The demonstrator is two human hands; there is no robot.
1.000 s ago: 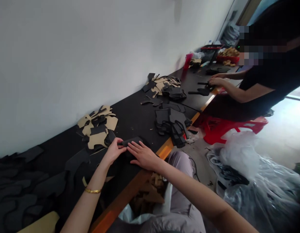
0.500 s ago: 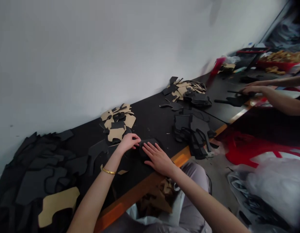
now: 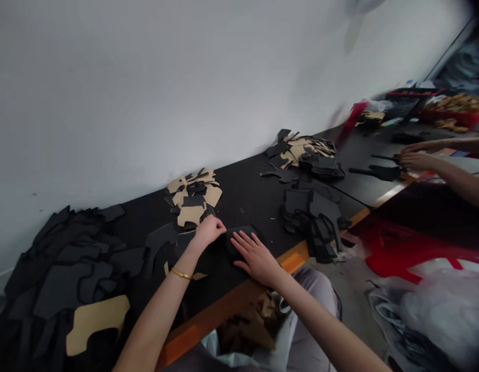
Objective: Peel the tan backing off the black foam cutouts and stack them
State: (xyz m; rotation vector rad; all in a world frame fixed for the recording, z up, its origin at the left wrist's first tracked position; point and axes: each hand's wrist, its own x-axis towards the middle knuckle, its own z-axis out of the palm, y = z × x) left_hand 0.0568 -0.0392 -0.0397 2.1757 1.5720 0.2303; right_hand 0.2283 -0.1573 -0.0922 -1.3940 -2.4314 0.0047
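My right hand (image 3: 257,257) lies flat with its fingers spread on a dark cut piece (image 3: 239,235) near the table's front edge. Beside it, my left hand (image 3: 210,231) has thumb and forefinger pinched together at the left end of that piece; what is between the fingertips is too small to make out. Behind my left hand lies a heap of tan and black pieces (image 3: 190,214). A large pile of black pieces (image 3: 63,281) covers the table's left part, with one tan piece (image 3: 95,316) on top.
More black pieces (image 3: 312,209) overhang the front edge at right, with a mixed pile (image 3: 301,147) behind. Another person's hands (image 3: 421,157) hold a black part at far right. A bag of tan scraps (image 3: 250,330) sits below the table edge, and a red stool (image 3: 394,253) stands right.
The whole view has shifted slightly, so the table's contents appear lower and further right. My hands keep nearly the same pose at the dark piece.
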